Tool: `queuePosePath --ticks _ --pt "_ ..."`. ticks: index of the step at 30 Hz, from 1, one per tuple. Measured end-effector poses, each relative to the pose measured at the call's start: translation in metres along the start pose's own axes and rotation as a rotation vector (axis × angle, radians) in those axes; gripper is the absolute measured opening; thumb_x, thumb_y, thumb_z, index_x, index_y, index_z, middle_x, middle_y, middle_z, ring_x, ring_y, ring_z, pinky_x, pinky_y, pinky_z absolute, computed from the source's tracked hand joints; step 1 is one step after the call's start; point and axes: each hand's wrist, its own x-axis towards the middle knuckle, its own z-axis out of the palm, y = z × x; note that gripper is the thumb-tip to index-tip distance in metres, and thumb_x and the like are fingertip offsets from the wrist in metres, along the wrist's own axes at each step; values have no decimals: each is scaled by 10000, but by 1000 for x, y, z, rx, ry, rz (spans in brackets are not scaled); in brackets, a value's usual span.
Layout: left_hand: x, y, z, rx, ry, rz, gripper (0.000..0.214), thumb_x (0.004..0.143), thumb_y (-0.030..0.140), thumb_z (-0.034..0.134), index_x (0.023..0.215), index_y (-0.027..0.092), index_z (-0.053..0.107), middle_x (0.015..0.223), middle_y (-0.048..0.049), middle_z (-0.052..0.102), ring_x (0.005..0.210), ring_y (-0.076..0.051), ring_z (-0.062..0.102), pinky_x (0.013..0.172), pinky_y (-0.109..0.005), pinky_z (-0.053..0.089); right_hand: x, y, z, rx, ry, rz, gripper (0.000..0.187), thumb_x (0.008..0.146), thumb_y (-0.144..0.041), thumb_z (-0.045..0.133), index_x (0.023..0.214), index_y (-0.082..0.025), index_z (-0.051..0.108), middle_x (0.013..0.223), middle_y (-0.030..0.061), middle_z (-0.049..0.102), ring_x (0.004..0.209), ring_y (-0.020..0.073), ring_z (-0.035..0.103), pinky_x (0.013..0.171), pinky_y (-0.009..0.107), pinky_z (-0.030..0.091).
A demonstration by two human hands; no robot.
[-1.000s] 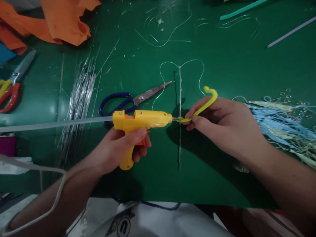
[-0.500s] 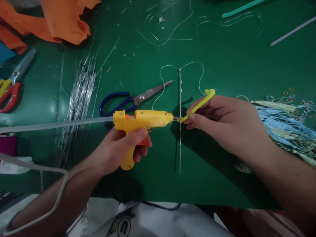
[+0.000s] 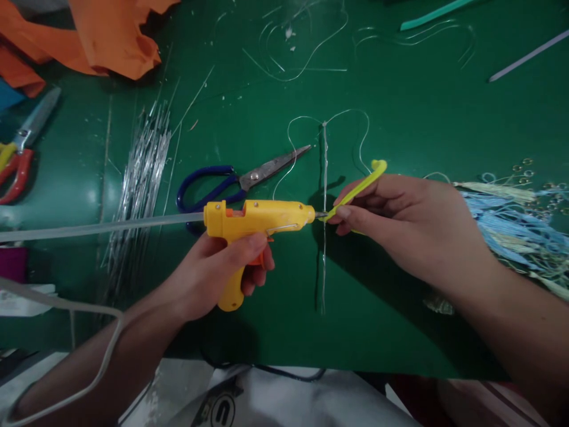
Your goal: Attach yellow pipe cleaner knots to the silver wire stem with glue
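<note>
My left hand [image 3: 226,267] is wrapped round the handle of a yellow hot glue gun [image 3: 262,216], its fingers at the orange trigger. A long translucent glue stick [image 3: 111,225] sticks out of the gun's rear. My right hand [image 3: 391,213] pinches a bright yellow fuzzy strip, which looks like a pipe cleaner [image 3: 362,188], curled at its upper end. The gun's metal nozzle meets the strip's lower end, close to my right fingertips. There it crosses a thin silvery twisted wire [image 3: 325,160] standing lengthwise in view, with fine clear thread looping from its top.
Blue-handled scissors [image 3: 253,177] lie just behind the glue gun. To the left are a bundle of silvery wires [image 3: 144,160], red-and-yellow scissors [image 3: 22,148] and orange fabric [image 3: 115,35]. Blue and pale tassels [image 3: 502,228] with small rings lie at right. A pale cord [image 3: 106,356] crosses my left forearm.
Almost nothing differs. The glue gun's tip has shifted very slightly right along the yellow strip, and both hands keep their holds.
</note>
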Motion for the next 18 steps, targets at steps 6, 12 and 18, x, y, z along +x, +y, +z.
queuePosePath --ticks 6,12,18 --pt "0 1 1 -18 37 -5 434 770 589 697 699 161 680 601 6 628 477 -87 573 425 -162 474 1 -3 0 -19 -8 8 138 831 -381 674 839 -257 733 753 8 746 683 217 710 590 367 510" --pt "0 4 3 -33 37 -12 473 751 621 709 681 155 668 577 9 620 464 -84 571 423 -158 473 1 -3 0 11 -29 26 109 841 -356 667 835 -264 726 778 6 752 703 216 719 618 376 536" --pt "0 5 4 -41 22 -11 474 753 610 714 656 150 656 564 11 616 462 -78 569 427 -150 475 2 -3 0 -11 -27 8 126 843 -375 669 819 -265 725 752 -4 745 681 201 714 603 354 525"
